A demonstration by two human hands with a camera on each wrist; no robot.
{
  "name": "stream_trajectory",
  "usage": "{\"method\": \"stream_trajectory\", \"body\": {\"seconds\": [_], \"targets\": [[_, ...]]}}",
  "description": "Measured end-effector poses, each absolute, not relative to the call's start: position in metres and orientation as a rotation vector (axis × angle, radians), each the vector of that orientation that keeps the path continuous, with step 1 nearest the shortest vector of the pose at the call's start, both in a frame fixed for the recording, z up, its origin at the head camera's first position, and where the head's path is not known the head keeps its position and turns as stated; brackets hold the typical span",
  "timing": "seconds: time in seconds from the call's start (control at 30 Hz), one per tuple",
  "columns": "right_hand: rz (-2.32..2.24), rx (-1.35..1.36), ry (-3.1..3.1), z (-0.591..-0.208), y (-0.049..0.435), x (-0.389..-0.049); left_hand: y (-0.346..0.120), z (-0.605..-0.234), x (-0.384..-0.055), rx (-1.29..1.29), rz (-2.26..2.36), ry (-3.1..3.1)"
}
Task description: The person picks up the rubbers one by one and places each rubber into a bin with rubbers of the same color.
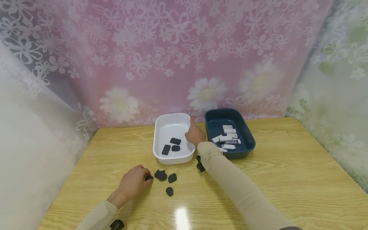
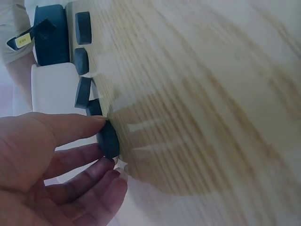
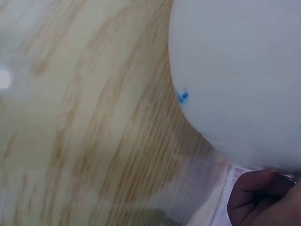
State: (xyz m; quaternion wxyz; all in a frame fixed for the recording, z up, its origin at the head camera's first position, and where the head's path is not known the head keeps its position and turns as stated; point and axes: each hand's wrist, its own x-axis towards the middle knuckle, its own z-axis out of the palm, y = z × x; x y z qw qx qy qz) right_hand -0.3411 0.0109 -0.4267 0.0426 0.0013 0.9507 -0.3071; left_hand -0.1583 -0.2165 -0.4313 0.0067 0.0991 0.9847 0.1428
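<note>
My left hand (image 1: pixel 133 182) pinches a small black block (image 2: pixel 108 140) between thumb and fingers, low over the wooden table. Several similar black pieces (image 1: pixel 172 178) lie on the wood just right of it, some rounded, two of them overlapping. At the right side of a white plastic basin (image 1: pixel 175 160), my right hand (image 1: pixel 196 133) grips the rim; its curled fingers show under the basin's edge in the right wrist view. Inside that basin rest three black blocks (image 1: pixel 165 149), spread toward its front.
Close to the right of the white basin stands a dark blue basin (image 1: pixel 249 142) holding several white erasers (image 1: pixel 228 147), some in paper sleeves. Flowered curtains (image 1: pixel 161 64) hang behind the table (image 1: pixel 287 159) and at both sides.
</note>
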Motion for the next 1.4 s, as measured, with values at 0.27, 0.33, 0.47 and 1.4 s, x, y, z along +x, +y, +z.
{"method": "stream_trajectory", "body": {"seconds": [0.27, 0.33, 0.47, 1.4], "targets": [[-0.932, 0.029, 2.918, -0.428, 0.013, -0.341, -0.216, -0.430, -0.160, 0.331, 0.433, 3.083], [-0.934, 0.037, 2.922, -0.429, 0.013, -0.342, -0.216, -0.429, -0.162, 0.340, 0.433, 3.079], [-0.938, 0.051, 2.925, -0.431, 0.013, -0.343, -0.218, -0.425, -0.164, 0.353, 0.503, 3.077], [-0.935, 0.058, 2.937, -0.431, 0.009, -0.340, -0.164, -0.386, -0.225, 0.599, 0.647, 3.210]]}}
